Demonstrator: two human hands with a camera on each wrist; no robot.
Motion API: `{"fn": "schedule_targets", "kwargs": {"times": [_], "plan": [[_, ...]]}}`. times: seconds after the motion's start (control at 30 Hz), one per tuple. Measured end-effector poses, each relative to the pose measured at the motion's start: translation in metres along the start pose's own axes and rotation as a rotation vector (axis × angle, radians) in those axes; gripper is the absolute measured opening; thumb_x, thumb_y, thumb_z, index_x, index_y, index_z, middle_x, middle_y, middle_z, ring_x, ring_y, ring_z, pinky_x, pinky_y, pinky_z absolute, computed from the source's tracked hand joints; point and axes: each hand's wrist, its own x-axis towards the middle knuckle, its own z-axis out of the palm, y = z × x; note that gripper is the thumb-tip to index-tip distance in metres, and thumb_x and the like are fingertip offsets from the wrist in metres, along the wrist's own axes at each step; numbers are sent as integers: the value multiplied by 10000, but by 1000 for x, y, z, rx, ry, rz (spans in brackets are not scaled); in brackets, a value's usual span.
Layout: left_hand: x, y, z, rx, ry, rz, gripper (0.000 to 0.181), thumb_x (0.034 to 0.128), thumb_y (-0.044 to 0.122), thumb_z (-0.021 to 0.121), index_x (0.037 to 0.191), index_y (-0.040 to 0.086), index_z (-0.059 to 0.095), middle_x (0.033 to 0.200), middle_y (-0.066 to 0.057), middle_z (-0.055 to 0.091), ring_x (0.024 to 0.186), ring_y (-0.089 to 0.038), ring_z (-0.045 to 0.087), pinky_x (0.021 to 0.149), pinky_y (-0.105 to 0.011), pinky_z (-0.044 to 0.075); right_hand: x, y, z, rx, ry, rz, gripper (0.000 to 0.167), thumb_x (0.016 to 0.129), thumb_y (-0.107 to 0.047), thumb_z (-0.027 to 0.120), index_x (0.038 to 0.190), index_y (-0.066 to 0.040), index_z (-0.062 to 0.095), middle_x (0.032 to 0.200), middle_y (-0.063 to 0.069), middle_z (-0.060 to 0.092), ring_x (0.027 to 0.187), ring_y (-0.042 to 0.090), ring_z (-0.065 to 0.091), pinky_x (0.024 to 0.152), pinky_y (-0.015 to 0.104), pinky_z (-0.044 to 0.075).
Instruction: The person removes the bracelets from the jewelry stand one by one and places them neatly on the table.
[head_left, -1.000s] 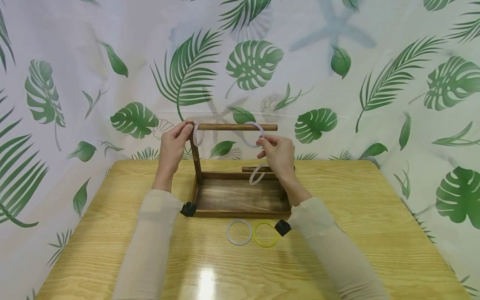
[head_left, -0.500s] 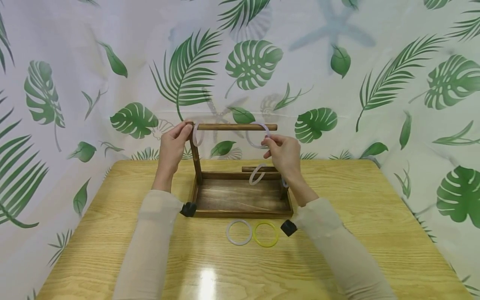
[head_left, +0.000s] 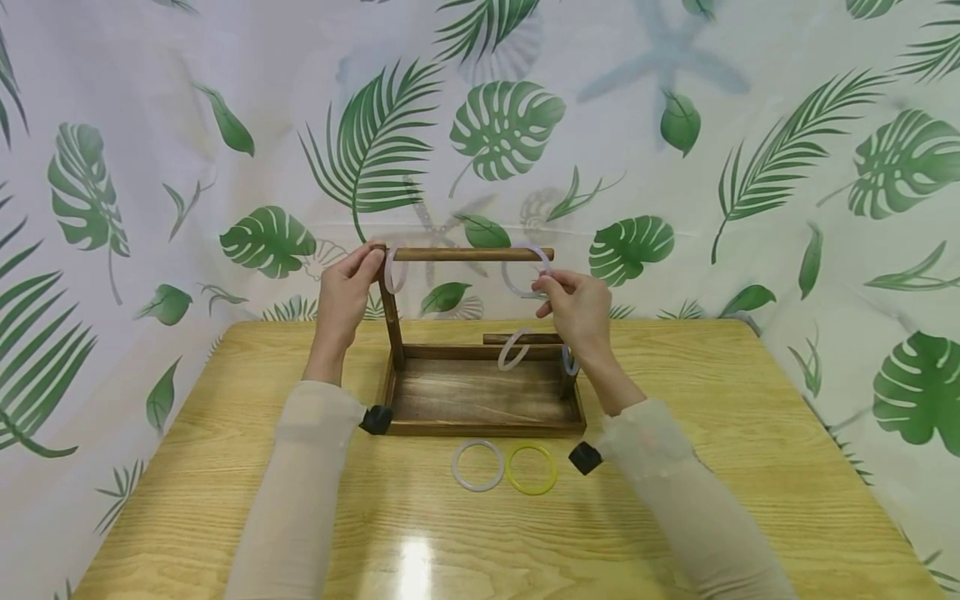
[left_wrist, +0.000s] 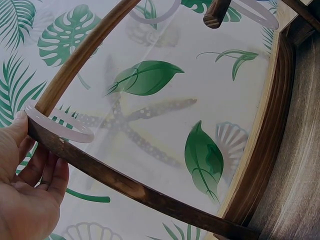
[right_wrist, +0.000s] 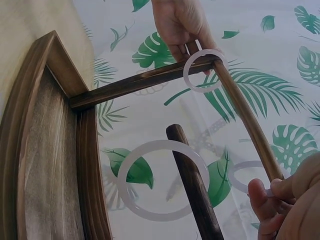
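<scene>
A brown wooden rack (head_left: 480, 396), corner-pinched by the left hand (head_left: 345, 293), may be tipped if a lilac plastic ring (head_left: 547, 262), pinched by the right hand (head_left: 582, 312), snags.

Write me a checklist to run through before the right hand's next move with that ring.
1. Left hand grips the upright post near its top: ok.
2. Right hand pinches the lavender ring: ok.
3. Lavender ring clear of the upper bar: not ok, they overlap in the head view.
4. Lavender ring not rubbing the bar: cannot tell.
5. Yellow ring and whitish ring lying on the table, outside the tray: ok.
</scene>
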Motion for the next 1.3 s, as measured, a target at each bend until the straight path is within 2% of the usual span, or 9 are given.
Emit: {"fn": "schedule_targets", "kwargs": {"times": [0.07, 0.13, 0.27, 0.53, 0.97, 1.3], "plan": [[0, -1, 0, 2, 1, -2, 445, 1062, 288, 623, 1431, 40, 617, 1361, -182, 653, 1209, -344, 656, 1133, -370, 441, 0, 1, -3, 1, 2, -3, 236, 1036, -110, 645, 1143, 67, 760, 948, 220, 766, 536, 186, 683, 326, 174, 246], [1, -2, 0, 5, 3, -3, 453, 1061, 293, 624, 1430, 30, 616, 1355, -181, 657, 1207, -343, 657, 1134, -371, 440, -1, 1, -6, 4, 1, 1, 244, 1039, -112, 643, 1154, 72, 754, 955, 224, 765, 525, 137, 671, 326, 175, 246], [2, -3, 0, 5, 3, -3, 457, 1061, 295, 624, 1429, 24, 615, 1349, -182, 660, 1205, -345, 657, 1134, -374, 439, 0, 5, -11, 17, 4, 7, 249, 1043, -102, 632, 1171, 80, 744, 968, 220, 765, 551, 183, 689, 321, 170, 250], [1, -2, -1, 8, 1, 3, 449, 1066, 288, 616, 1434, 32, 611, 1355, -186, 656, 1209, -345, 656, 1133, -374, 441, 0, 9, -22, 29, 27, 18, 254, 1042, -96, 633, 1174, 96, 734, 993, 224, 763, 504, 22, 639, 336, 143, 261], [2, -2, 0, -6, 3, -1, 445, 1063, 277, 623, 1427, 21, 615, 1345, -188, 661, 1202, -343, 659, 1125, -363, 448, -2, 21, -46, 23, 63, 50, 278, 1044, -142, 646, 1183, 81, 738, 1030, 238, 755, 544, 59, 673, 330, 172, 233], [2, -2, 0, -1, -1, -13, 432, 1061, 290, 625, 1427, 61, 626, 1370, -168, 651, 1225, -319, 650, 1122, -353, 451, -8, 29, -64, -19, 66, 95, 297, 1052, -178, 640, 1209, 55, 736, 1039, 186, 768, 567, 35, 671, 334, 189, 237]]}}
